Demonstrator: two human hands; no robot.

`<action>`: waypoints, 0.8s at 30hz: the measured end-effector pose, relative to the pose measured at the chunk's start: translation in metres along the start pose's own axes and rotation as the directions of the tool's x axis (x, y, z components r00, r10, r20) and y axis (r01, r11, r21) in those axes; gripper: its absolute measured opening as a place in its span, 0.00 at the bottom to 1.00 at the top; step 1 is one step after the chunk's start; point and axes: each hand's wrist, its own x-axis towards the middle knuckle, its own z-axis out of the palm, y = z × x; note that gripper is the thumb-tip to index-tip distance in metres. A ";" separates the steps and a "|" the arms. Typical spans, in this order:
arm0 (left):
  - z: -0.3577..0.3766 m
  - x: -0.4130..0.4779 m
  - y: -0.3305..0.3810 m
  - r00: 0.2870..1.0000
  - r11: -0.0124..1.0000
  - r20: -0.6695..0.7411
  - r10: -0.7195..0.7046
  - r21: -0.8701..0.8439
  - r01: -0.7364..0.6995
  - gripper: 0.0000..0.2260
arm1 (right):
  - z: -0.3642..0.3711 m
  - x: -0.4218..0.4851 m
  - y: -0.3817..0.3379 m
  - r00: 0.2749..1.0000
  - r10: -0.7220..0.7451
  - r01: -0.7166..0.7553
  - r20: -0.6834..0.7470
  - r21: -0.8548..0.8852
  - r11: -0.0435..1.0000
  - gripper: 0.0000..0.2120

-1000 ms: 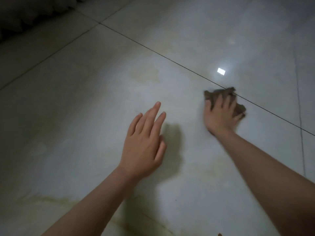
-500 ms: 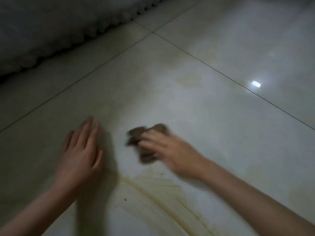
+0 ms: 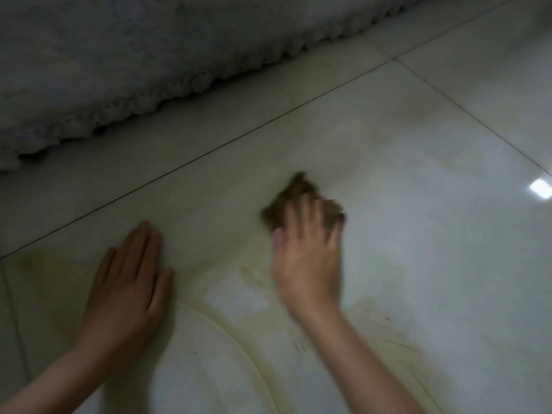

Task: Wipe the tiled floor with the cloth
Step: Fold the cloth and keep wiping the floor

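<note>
A small crumpled brown cloth (image 3: 294,194) lies on the pale glossy tiled floor (image 3: 418,264) near the middle of the view. My right hand (image 3: 307,261) presses down on it with spread fingers; the cloth shows beyond and between the fingertips. This hand is blurred by motion. To the left, my left hand (image 3: 128,282) rests flat on the tile with its fingers straight and together, holding nothing. Yellowish curved streaks (image 3: 248,339) mark the floor just below both hands.
A grey fluffy rug or blanket with a scalloped edge (image 3: 149,70) covers the upper left, close beyond a dark grout line (image 3: 209,152). Another grout line runs down the right side. A bright light reflection (image 3: 540,189) sits at the right edge.
My right hand swept the cloth from the far right grout line leftward toward my left hand, then a little forward. My left hand came down flat on the tile. The view swung toward the rug.
</note>
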 end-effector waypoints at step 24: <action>0.008 -0.016 -0.053 0.997 0.997 -0.009 -0.073 0.033 0.074 0.30 | 0.017 0.150 -0.019 0.986 -0.168 0.168 0.017 0.014 0.986 0.21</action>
